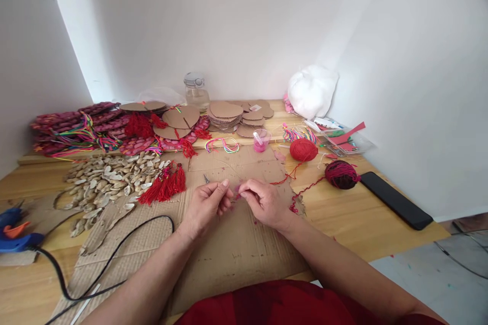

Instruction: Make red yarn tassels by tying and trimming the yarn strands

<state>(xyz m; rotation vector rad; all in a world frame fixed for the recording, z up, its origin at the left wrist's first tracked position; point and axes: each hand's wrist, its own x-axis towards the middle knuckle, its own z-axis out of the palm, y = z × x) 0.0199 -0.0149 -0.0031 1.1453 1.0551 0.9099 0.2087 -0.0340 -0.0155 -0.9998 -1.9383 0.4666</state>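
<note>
Both hands are close together above a cardboard sheet (229, 254). My right hand (266, 203) is closed in a pinch at a small bit of purple-pink yarn (237, 193). Thumb and fingers of my left hand (208, 205) are pressed together just left of it; what they hold, if anything, is too small to make out. The tip of a small metal tool (206, 179) shows beyond my left hand. To the right lie a red yarn ball (304, 150) and a purple and dark yarn ball (340, 174), their strands trailing onto the cardboard. A red tassel bundle (165, 184) lies to the left.
Peanut shells (110, 177) are heaped at left, near a blue glue gun (17, 236) with a black cord (114, 244). Cardboard discs (224, 114), a glass jar (196, 92) and a plastic cup (261, 141) stand behind. A black phone (396, 199) lies right.
</note>
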